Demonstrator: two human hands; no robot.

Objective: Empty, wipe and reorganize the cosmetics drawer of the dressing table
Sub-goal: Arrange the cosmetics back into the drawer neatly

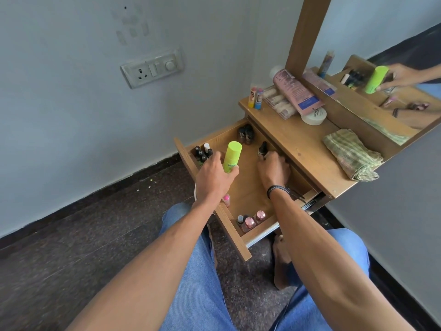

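Jeans (198, 283) sit nearest on my feed, both forearms reaching over them. Left hand (216, 177) grips a neon-green bottle (232, 157) upright over the open drawer (235, 230); its label is too small to read. Right hand (274, 172) is inside the drawer, fingers curled beside a dark dropper bottle (262, 149); I can't tell if it holds anything. Pink-capped bottles (250, 222) stand in the near corner. On the dressing table top (303, 149), a white tin (313, 115) reads "NAIL", rest illegible. A checked cloth (353, 155) lies further right.
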